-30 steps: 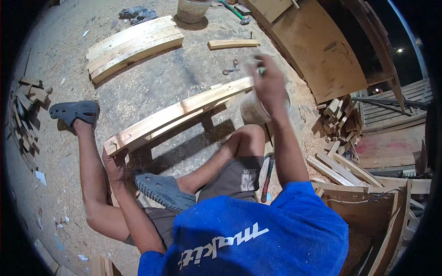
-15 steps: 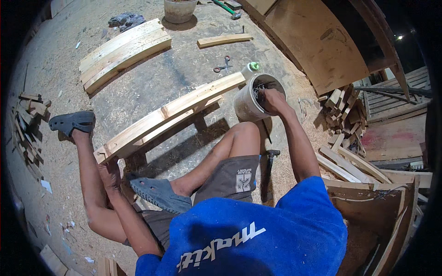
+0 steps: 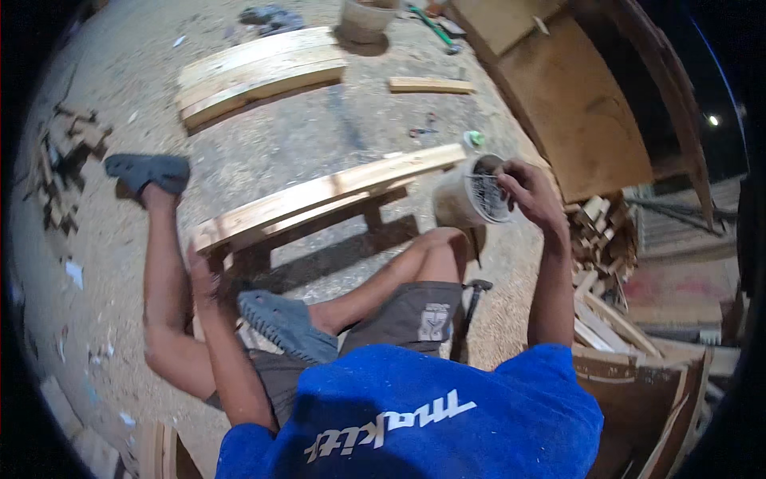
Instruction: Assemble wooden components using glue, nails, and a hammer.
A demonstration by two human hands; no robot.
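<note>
A long pale wooden beam, with a second piece under it, lies slantwise in front of my legs. At its near left end my left hand is closed against the wood, a little blurred, some fingers hidden. My right hand is over the rim of a white bucket, fingers pinched on a thin nail. Inside the bucket lies a heap of grey nails. A dark-headed hammer lies beside my right thigh.
Stacked planks lie at the far left, with a short wooden strip to their right. Behind the bucket stands a green-capped bottle; scissors lie nearby. Another bucket and a green-handled hammer are farther off. Offcuts pile up at right.
My right hand has come up out of the bucket with a nail between its fingers. The view has shifted, so the scene sits farther right and slightly lower. My left hand stays at the beam's end.
</note>
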